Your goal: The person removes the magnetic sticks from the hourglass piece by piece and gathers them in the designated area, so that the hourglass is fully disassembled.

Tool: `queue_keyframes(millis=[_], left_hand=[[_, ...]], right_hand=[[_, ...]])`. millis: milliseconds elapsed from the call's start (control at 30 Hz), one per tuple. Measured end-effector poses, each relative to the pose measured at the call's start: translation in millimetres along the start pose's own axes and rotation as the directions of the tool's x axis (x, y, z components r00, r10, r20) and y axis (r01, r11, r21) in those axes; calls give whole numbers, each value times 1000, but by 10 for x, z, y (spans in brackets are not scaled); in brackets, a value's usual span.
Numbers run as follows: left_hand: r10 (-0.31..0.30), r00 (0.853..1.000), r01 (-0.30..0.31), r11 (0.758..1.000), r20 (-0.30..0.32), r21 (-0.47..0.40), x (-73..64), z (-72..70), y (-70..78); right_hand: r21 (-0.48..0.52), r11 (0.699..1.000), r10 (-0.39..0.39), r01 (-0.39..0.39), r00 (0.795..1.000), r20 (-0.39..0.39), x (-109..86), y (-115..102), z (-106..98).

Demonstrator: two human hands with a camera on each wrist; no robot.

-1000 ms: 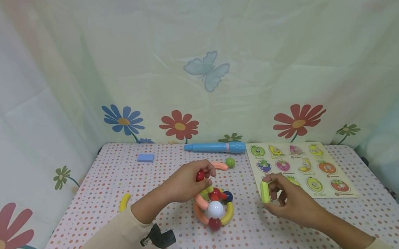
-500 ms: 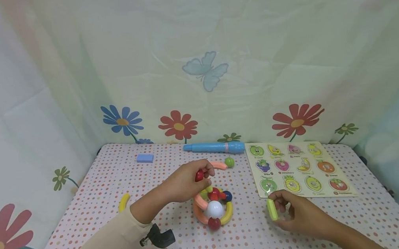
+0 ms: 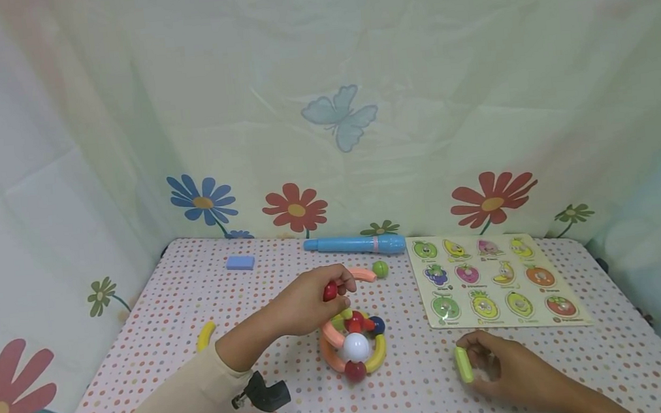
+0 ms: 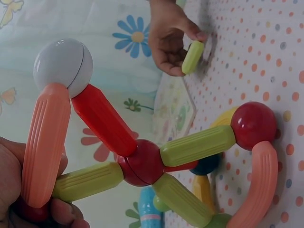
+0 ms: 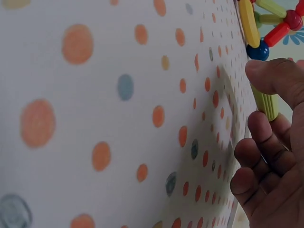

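Observation:
My left hand [image 3: 309,303] grips a red ball [image 3: 330,290] at the top of a magnetic ball-and-stick build. The build has a white ball [image 4: 54,69], a red center ball [image 4: 142,164], a blue ball [image 3: 377,325], straight lime sticks [image 4: 197,145], a straight red stick [image 4: 104,118] and curved orange and yellow pieces. Its curved base rests on the table. To the right, my right hand [image 3: 513,371] pinches a loose lime stick [image 3: 464,364] by its ends between thumb and fingers, apart from the build. In the right wrist view the thumb partly hides this stick.
Behind the build lie a curved orange stick [image 3: 363,274], a green ball [image 3: 380,269] and a blue toy microphone [image 3: 357,245]. A fruit puzzle board [image 3: 514,318] lies at the right. Farther left are a blue block [image 3: 240,263] and a curved yellow stick [image 3: 205,335].
My right hand has moved toward me and slightly right with the lime stick, off the puzzle board's edge, and the stick has tilted. The left hand and the build have stayed in place.

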State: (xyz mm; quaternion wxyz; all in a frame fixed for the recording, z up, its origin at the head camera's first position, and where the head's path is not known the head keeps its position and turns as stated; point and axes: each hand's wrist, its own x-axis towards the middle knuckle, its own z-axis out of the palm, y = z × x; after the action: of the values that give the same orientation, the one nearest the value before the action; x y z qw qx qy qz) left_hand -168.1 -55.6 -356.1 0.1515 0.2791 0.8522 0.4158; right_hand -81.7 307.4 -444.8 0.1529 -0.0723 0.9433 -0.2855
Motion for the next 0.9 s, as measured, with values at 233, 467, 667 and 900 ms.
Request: queue_keyframes(millis=[233,467,667,900], left_hand=[[2,1000,-2,1000,1,-1,6,3,7],[-2,1000,2,1000,-2,-4,2,5,17],[-7,1000,7,1000,-1,-11,1,10,13],[-17,1000,17,1000,-4,-10,5,10,1]], right_hand=[[-6,996,90,-90,995,32,-7,65,20],[36,997,71,-74,994,78,-10,117,23],[9,997,73,-74,994,87,-9,118,9],[-107,990,-85,87,996,19,-3,-1,-113]])
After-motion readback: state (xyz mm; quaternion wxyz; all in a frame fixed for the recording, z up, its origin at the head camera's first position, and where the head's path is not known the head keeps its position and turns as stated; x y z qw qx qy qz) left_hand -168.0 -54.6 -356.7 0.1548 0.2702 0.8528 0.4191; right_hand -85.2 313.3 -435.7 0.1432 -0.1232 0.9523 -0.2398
